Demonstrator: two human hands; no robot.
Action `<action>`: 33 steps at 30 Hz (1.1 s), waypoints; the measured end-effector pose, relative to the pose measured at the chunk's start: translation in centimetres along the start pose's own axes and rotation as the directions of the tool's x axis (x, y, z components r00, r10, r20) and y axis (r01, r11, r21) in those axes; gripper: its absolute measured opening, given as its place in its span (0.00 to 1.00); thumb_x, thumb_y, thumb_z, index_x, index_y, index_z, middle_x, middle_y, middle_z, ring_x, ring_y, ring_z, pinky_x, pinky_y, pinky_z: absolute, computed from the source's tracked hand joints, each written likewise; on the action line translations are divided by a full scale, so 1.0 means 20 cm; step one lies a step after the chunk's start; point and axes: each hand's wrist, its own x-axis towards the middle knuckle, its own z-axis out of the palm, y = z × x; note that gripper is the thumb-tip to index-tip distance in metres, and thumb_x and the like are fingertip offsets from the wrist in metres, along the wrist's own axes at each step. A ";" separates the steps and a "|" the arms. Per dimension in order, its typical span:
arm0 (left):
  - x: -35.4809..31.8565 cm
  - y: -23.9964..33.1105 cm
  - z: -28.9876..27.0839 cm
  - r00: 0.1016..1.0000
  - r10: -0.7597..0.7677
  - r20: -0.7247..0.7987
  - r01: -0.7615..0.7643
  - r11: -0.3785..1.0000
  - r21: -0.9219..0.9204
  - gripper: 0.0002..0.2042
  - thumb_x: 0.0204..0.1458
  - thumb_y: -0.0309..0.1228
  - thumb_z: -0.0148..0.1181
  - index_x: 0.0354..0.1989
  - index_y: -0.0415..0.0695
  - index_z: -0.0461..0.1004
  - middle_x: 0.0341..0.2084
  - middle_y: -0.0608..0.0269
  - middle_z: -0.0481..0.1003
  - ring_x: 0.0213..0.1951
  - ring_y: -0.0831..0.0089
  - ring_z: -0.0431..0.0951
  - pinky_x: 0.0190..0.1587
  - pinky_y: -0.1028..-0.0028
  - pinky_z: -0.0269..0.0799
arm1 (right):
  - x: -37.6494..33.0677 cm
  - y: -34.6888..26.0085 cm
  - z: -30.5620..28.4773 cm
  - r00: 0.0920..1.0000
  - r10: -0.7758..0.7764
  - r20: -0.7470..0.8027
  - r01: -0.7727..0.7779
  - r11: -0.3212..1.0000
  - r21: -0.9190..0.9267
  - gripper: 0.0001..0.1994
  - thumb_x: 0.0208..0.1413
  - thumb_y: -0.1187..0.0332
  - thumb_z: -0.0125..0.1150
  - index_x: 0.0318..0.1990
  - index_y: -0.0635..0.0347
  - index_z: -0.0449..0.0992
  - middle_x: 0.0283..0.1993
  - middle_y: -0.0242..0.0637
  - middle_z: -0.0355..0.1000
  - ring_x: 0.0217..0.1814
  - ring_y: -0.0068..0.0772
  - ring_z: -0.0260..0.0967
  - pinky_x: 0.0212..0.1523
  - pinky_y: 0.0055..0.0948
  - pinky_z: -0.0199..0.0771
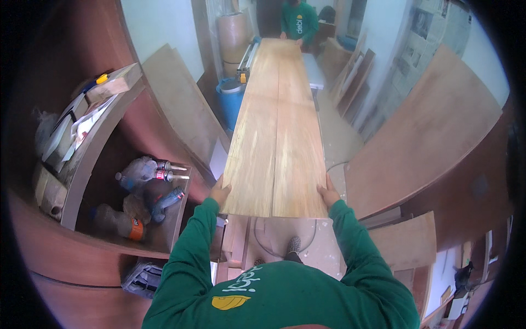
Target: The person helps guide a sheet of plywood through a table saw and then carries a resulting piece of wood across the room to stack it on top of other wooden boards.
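Note:
A long, pale wooden panel [257,131] stretches away from me, with a dark line running lengthwise down its middle; whether it is one piece or two boards side by side I cannot tell. My left hand [220,194] grips its left edge close to the near end. At the right edge, my right hand [329,194] holds on the same way, fingers partly hidden beneath the wood. A person in a green top [300,22] stands at the far end with both hands at the panel's edge.
Left of me, a cabinet shelf [159,233] holds plastic bottles and tools. A blue drum [230,104] stands left of the panel's far half. Large wooden sheets [422,131] lean at the right, and another sheet [178,90] leans at the left wall. A cable [257,241] loops on the floor.

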 end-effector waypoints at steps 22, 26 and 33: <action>-0.58 -0.30 -0.09 0.999 -0.009 -0.048 0.017 0.985 0.172 0.32 0.53 0.30 0.55 0.65 0.40 0.50 0.55 0.48 0.66 0.56 0.64 0.66 0.58 0.71 0.58 | -0.68 0.16 -0.01 0.999 0.030 0.015 -0.032 0.988 0.153 0.37 0.58 0.74 0.50 0.70 0.52 0.35 0.61 0.44 0.59 0.57 0.33 0.62 0.56 0.26 0.62; -0.58 -0.30 -0.18 0.998 -0.012 -0.069 0.028 0.972 0.232 0.31 0.53 0.30 0.54 0.66 0.42 0.51 0.56 0.48 0.65 0.57 0.63 0.65 0.59 0.70 0.57 | -0.69 0.14 0.05 0.998 0.035 0.045 -0.042 0.987 0.153 0.37 0.58 0.74 0.50 0.70 0.54 0.35 0.61 0.45 0.59 0.56 0.33 0.62 0.57 0.26 0.62; -0.61 -0.20 -0.08 1.000 -0.008 0.008 0.007 0.999 0.047 0.29 0.53 0.26 0.52 0.64 0.38 0.53 0.54 0.53 0.67 0.54 0.69 0.66 0.57 0.72 0.59 | -0.69 0.11 0.01 0.996 0.087 0.034 -0.089 0.995 0.054 0.36 0.58 0.74 0.49 0.70 0.50 0.37 0.63 0.44 0.58 0.57 0.33 0.62 0.55 0.28 0.63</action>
